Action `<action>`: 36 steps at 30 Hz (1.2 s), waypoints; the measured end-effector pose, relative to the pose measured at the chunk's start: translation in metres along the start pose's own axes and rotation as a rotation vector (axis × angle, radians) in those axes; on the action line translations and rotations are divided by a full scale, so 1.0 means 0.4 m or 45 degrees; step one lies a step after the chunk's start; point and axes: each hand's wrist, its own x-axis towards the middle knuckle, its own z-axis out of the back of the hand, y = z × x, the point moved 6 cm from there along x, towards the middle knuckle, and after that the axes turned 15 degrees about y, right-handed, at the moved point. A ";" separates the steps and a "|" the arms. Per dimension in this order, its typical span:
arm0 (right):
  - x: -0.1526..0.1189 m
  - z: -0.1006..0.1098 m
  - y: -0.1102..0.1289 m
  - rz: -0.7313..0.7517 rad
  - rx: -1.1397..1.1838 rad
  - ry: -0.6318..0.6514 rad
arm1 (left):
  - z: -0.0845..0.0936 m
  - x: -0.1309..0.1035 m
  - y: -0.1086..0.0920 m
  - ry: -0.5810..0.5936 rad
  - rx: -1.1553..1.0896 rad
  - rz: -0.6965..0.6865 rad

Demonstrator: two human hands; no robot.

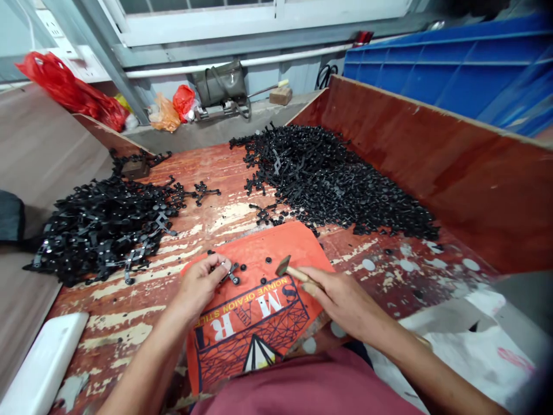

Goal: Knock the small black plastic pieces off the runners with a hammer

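Observation:
My left hand (203, 282) pinches a small black linked part (233, 274) over an orange printed cloth (246, 248). In my right hand (332, 291) is the wooden handle of a small tool with a flat metal head (283, 265); the head is just above the cloth, to the right of the black part. Several small round black pieces (268, 260) lie on the cloth between the two hands. The tips of my left fingers partly hide the part they hold.
Black linked parts form a heap (103, 225) at the left and a larger heap (319, 173) at the back right. A reddish wooden wall (440, 173) borders the right side. A white block (47, 369) lies at the lower left.

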 end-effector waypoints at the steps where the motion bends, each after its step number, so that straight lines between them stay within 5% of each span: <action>1: -0.005 -0.007 -0.004 -0.002 0.001 0.011 | -0.004 0.004 0.002 0.021 0.007 0.012; 13: 0.000 -0.007 -0.004 -0.017 0.037 0.008 | 0.002 0.056 0.067 0.021 0.127 -0.084; 24: -0.001 -0.008 -0.006 -0.014 0.050 0.021 | -0.022 0.031 0.031 -0.001 -0.040 0.030; 36: -0.002 -0.006 -0.010 -0.029 0.027 0.007 | 0.003 0.054 0.067 0.030 0.340 -0.084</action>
